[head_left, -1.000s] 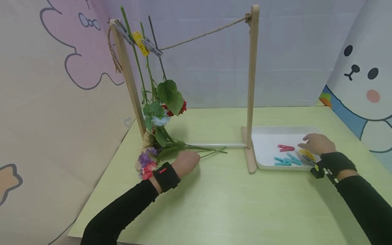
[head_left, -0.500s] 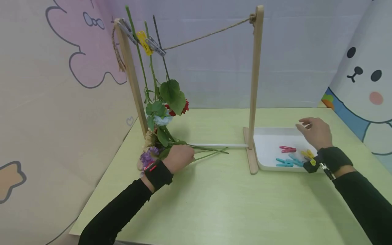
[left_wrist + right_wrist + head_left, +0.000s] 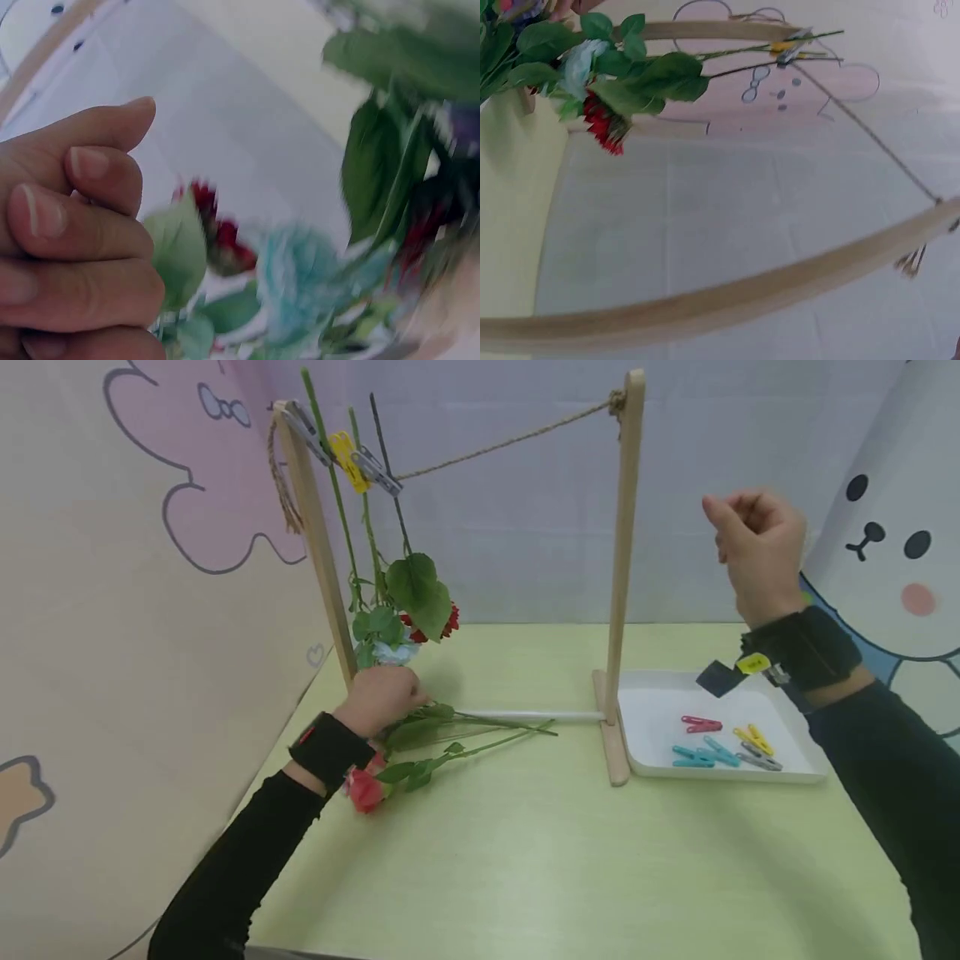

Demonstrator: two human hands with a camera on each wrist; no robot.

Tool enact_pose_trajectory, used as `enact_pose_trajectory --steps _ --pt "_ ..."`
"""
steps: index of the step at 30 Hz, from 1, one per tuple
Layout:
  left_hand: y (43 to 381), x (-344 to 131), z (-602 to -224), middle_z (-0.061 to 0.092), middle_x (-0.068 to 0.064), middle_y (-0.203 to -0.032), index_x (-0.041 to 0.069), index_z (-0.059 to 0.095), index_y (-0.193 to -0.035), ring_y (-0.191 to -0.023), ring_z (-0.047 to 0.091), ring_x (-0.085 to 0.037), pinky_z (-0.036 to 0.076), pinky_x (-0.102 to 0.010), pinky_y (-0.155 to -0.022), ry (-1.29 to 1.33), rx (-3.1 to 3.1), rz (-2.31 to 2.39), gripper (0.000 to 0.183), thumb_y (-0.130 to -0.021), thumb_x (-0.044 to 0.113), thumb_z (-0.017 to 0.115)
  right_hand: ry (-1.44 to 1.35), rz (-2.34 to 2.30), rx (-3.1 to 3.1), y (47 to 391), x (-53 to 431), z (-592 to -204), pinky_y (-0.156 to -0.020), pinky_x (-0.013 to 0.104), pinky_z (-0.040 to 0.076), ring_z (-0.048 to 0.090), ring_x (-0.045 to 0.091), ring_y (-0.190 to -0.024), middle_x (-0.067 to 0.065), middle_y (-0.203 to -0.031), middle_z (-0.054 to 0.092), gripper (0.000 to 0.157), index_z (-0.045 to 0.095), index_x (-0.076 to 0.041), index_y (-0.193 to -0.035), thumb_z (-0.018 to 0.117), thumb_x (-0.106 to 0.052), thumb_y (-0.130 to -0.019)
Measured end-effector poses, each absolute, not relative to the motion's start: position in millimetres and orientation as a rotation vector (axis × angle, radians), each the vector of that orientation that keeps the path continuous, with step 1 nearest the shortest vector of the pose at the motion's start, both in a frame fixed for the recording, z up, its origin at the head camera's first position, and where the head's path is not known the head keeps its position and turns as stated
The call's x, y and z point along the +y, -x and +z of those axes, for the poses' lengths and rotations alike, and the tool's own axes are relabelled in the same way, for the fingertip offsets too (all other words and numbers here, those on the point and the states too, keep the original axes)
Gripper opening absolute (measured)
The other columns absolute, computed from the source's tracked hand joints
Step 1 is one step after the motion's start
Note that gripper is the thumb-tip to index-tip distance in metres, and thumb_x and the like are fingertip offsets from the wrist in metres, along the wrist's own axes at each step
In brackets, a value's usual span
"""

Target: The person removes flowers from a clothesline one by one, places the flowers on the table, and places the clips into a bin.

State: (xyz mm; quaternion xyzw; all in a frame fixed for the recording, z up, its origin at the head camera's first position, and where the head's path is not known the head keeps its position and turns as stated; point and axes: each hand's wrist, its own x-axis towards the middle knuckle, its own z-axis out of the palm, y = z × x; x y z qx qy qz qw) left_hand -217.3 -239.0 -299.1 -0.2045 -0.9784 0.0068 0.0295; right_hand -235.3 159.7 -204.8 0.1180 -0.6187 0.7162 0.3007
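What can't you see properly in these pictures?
Head view: whether the right hand holds anything; its curled fingers hide that.
Head view: what lies directly behind the left hand; the hand covers it.
Left wrist view: the pale shape at lower right; blurred and cut off by the edge.

Left hand (image 3: 381,695) curled, right hand (image 3: 761,556) raised

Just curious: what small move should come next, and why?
Perhaps the left hand should pinch the green stem of the pink flower: it lies on the pale green table, while three flower stems hang clipped to twisted brown rope.
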Motion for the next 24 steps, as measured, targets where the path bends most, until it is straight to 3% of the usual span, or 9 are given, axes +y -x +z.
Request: enact_pose_trajectory --steps 6,10,13,17,20,24 --pt "237.0 -256.5 -247.2 0.019 0.004 -0.048 0.018 0.031 -0.049 -0.044 0.019 -0.01 0.013 -0.025 -0.047 0.527 -2.902 -0.112 0.052 -0.092 0.037 0.053 -0.675 1.521 -1.68 247.9 103.4 -153.0 -0.05 0.015 0.032 0.04 0.003 -0.052 -0.013 -0.062 0.05 0.014 0.06 -0.019 -0.076 0.065 -0.007 -0.083" --pt "246.0 -256.4 -219.4 0.027 0.001 -0.049 0.013 0.042 -0.053 -0.044 0.026 -0.015 0.017 -0.027 -0.046 0.423 -2.762 -0.24 0.047 -0.092 0.038 0.053 -0.801 1.129 -1.776 251.4 65.7 -134.8 -0.059 0.013 0.033 0.04 -0.005 -0.062 -0.025 -0.071 0.045 0.007 0.063 -0.005 -0.083 0.062 -0.011 -0.086" --pt "251.8 -252.0 -206.7 0.042 -0.006 -0.054 0.008 0.056 -0.064 -0.048 0.037 -0.019 0.023 -0.029 -0.046 0.372 -2.672 -0.329 0.038 -0.09 0.035 0.057 -0.78 0.948 -1.937 250.6 37.5 -122.6 -0.068 0.012 0.035 0.044 0.0 -0.07 -0.011 -0.075 0.052 0.025 0.062 0.006 -0.094 0.061 -0.018 -0.088" --pt "259.1 -243.2 -194.7 0.061 -0.014 -0.075 0.005 0.066 -0.085 -0.064 0.052 -0.026 0.034 -0.033 -0.052 0.33 -2.629 -0.45 0.029 -0.09 0.032 0.057 -0.767 0.777 -2.155 255.4 3.7 -103.5 -0.086 0.017 0.037 0.051 0.018 -0.092 0.015 -0.096 0.06 0.031 0.064 0.002 -0.104 0.058 -0.026 -0.091" --pt "262.1 -235.9 -188.1 0.063 -0.016 -0.086 0.005 0.068 -0.097 -0.072 0.055 -0.028 0.036 -0.032 -0.057 0.286 -2.619 -0.496 0.029 -0.092 0.03 0.055 -0.779 0.713 -2.242 262.4 -18.2 -91.6 -0.094 0.021 0.035 0.049 0.023 -0.104 0.015 -0.108 0.06 0.032 0.063 0.001 -0.108 0.055 -0.026 -0.092" --pt "266.2 -226.9 -183.7 0.064 -0.017 -0.085 0.006 0.068 -0.104 -0.069 0.053 -0.027 0.032 -0.029 -0.055 0.243 -2.611 -0.479 0.03 -0.092 0.029 0.053 -0.756 0.642 -2.305 267.3 -43.5 -78.4 -0.096 0.018 0.034 0.049 0.019 -0.107 0.011 -0.112 0.06 0.03 0.063 -0.004 -0.11 0.052 -0.025 -0.094"
